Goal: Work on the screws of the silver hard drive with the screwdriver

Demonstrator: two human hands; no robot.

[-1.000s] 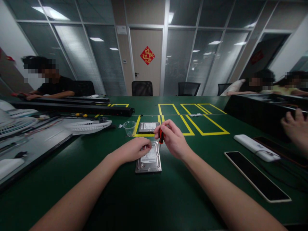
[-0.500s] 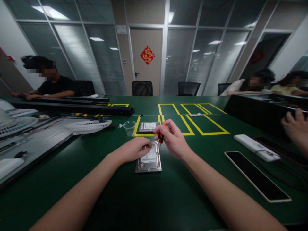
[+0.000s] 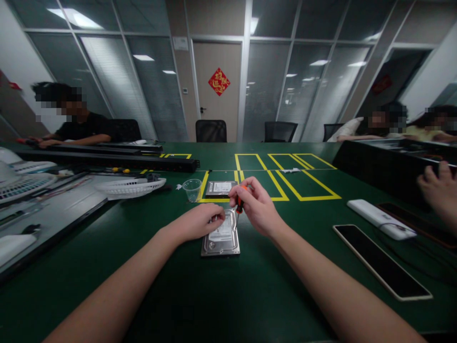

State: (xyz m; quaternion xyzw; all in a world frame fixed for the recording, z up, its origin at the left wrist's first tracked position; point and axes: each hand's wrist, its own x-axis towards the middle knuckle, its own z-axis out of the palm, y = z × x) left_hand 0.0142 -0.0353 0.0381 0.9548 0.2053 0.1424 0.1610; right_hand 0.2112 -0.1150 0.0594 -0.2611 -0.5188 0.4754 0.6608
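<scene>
A silver hard drive (image 3: pixel 221 240) lies flat on the green table (image 3: pixel 178 286) in front of me. My left hand (image 3: pixel 198 221) rests on its far left corner, fingers curled and pressing it down. My right hand (image 3: pixel 257 206) is closed round a small screwdriver with an orange handle (image 3: pixel 240 204), held upright with its thin shaft pointing down at the drive's far right edge. A second hard drive (image 3: pixel 219 188) lies further away inside a yellow taped box. A clear plastic cup (image 3: pixel 192 190) stands just left of it.
Yellow taped rectangles (image 3: pixel 303 183) mark the table beyond. A white basket (image 3: pixel 130 186) and fan grilles sit at left. A dark phone (image 3: pixel 382 261) and a white bar (image 3: pixel 380 219) lie at right. Another person's hand (image 3: pixel 439 190) is at the right edge; seated people are beyond.
My right hand's fingers have shifted slightly round the screwdriver handle, as if twisting it. My left hand and the drive have stayed put.
</scene>
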